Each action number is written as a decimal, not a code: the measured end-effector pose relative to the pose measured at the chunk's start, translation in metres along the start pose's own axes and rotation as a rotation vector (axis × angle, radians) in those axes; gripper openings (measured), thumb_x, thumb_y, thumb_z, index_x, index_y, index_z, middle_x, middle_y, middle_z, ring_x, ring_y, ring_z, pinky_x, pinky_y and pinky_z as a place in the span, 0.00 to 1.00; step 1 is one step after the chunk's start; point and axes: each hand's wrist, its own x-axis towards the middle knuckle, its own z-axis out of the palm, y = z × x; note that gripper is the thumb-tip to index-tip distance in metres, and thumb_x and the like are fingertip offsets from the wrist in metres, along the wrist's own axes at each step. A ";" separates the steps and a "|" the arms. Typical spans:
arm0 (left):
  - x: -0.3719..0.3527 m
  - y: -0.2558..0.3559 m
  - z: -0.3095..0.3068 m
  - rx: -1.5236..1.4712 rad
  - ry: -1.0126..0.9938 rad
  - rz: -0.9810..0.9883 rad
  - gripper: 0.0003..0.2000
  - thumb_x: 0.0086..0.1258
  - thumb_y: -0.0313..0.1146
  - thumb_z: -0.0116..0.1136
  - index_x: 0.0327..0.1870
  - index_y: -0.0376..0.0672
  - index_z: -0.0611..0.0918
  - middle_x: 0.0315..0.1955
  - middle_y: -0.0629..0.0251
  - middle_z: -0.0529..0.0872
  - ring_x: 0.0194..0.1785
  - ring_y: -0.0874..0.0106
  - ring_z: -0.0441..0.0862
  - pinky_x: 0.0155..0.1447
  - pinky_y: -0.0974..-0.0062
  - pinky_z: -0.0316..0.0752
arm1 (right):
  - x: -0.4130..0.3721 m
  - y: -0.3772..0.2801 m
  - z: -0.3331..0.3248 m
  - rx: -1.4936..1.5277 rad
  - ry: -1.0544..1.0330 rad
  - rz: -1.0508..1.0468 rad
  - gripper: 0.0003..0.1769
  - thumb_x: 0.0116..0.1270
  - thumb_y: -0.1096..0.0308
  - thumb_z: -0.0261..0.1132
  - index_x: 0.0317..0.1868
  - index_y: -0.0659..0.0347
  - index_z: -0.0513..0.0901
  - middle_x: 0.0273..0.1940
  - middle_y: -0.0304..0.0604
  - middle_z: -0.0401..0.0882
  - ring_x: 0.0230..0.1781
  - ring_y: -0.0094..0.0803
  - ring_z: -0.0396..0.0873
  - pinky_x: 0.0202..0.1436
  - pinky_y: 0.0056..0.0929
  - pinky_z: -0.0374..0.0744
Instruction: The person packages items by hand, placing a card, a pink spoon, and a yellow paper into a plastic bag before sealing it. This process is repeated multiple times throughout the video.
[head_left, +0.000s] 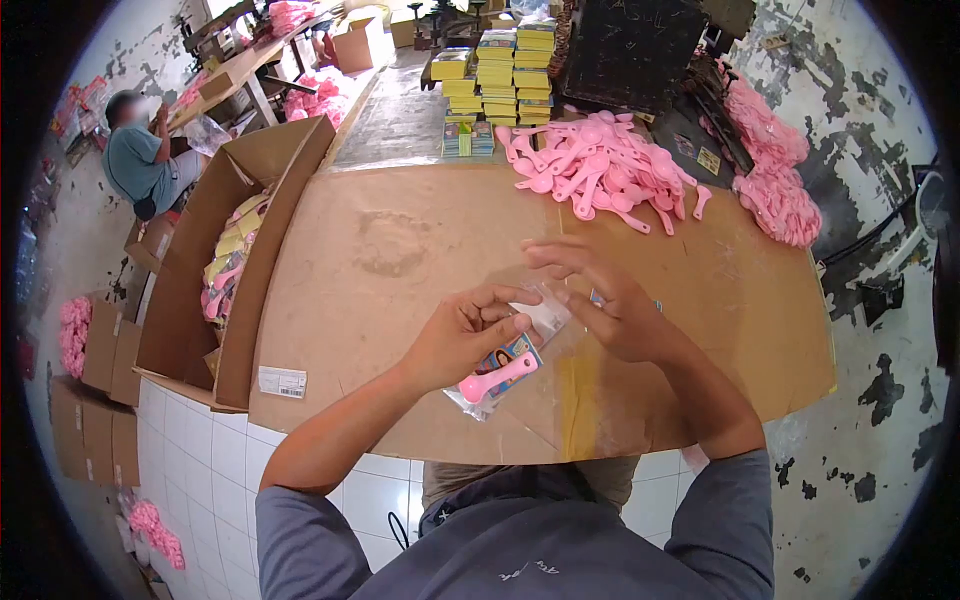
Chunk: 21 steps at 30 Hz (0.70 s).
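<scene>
Brown cardboard worktop: a flat sheet laid over a white tiled bench; everything below rests on or beside it.
Open brown cardboard carton: stands against the worktop's left edge with its flaps up. Yellow cards and pink pieces lie jumbled inside.
Heap of loose pink plastic spoons: on the far side, well apart from the hands.
Stacks of yellow packs: in columns beyond the heap.
Right hand: fingers loosely spread, tips at the pouch's top edge. Whether they pinch it cannot be told.
Left hand: fingers curled closed, pinching the pouch.
Clear plastic pouch: held between both hands, just over the worktop's near middle.
Pouch contents: one printed card and one pink plastic spoon.
Handling: probably very light, with limp, slippery film. The edge, or the stiff spoon through the film, looks the surest hold.
</scene>
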 end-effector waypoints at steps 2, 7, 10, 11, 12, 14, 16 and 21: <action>-0.001 -0.002 -0.002 -0.001 -0.066 0.030 0.17 0.81 0.33 0.60 0.66 0.38 0.79 0.42 0.64 0.93 0.42 0.83 0.85 0.48 0.80 0.79 | 0.005 -0.009 -0.006 -0.115 -0.110 -0.120 0.10 0.71 0.73 0.66 0.51 0.60 0.86 0.57 0.45 0.84 0.64 0.41 0.79 0.67 0.38 0.76; -0.006 0.003 0.003 -0.080 -0.028 0.180 0.21 0.79 0.31 0.62 0.69 0.39 0.77 0.59 0.59 0.87 0.61 0.73 0.84 0.66 0.71 0.77 | 0.016 -0.032 -0.027 -0.023 -0.257 -0.248 0.08 0.62 0.73 0.73 0.42 0.59 0.87 0.56 0.42 0.85 0.63 0.42 0.81 0.64 0.39 0.78; -0.005 0.012 0.005 0.234 0.058 0.430 0.24 0.76 0.28 0.63 0.72 0.39 0.75 0.69 0.57 0.79 0.72 0.67 0.76 0.75 0.66 0.70 | 0.017 -0.062 -0.033 -0.598 -0.134 -0.417 0.06 0.62 0.72 0.73 0.40 0.58 0.88 0.50 0.39 0.86 0.56 0.41 0.83 0.56 0.39 0.79; -0.006 0.014 0.004 0.292 0.014 0.446 0.25 0.75 0.27 0.62 0.72 0.39 0.74 0.70 0.56 0.78 0.73 0.67 0.74 0.76 0.66 0.69 | 0.017 -0.068 -0.034 -0.627 -0.114 -0.375 0.06 0.62 0.72 0.73 0.39 0.58 0.88 0.47 0.38 0.86 0.52 0.40 0.83 0.53 0.38 0.79; -0.008 0.017 0.003 0.347 -0.028 0.461 0.26 0.74 0.26 0.62 0.73 0.39 0.74 0.71 0.56 0.77 0.74 0.67 0.73 0.76 0.65 0.68 | 0.016 -0.073 -0.034 -0.657 -0.097 -0.333 0.05 0.63 0.71 0.73 0.39 0.59 0.88 0.44 0.38 0.85 0.48 0.39 0.83 0.49 0.38 0.79; -0.013 0.021 0.007 0.406 -0.068 0.458 0.26 0.73 0.25 0.63 0.73 0.38 0.73 0.71 0.55 0.77 0.75 0.67 0.73 0.77 0.65 0.68 | 0.014 -0.074 -0.032 -0.628 -0.080 -0.245 0.05 0.64 0.71 0.73 0.40 0.59 0.88 0.39 0.38 0.84 0.40 0.37 0.83 0.43 0.37 0.79; -0.018 0.024 0.014 0.418 -0.063 0.425 0.26 0.73 0.26 0.64 0.72 0.38 0.74 0.69 0.55 0.80 0.73 0.67 0.76 0.75 0.65 0.70 | 0.013 -0.065 -0.029 -0.513 -0.080 -0.158 0.06 0.65 0.70 0.73 0.41 0.60 0.88 0.34 0.40 0.82 0.32 0.36 0.81 0.37 0.37 0.78; -0.016 0.024 0.022 0.397 0.057 0.488 0.21 0.78 0.26 0.60 0.70 0.37 0.76 0.57 0.58 0.89 0.59 0.68 0.87 0.65 0.70 0.78 | 0.011 -0.070 -0.022 -0.409 -0.054 0.018 0.08 0.64 0.74 0.73 0.43 0.63 0.89 0.32 0.42 0.85 0.29 0.33 0.82 0.34 0.30 0.78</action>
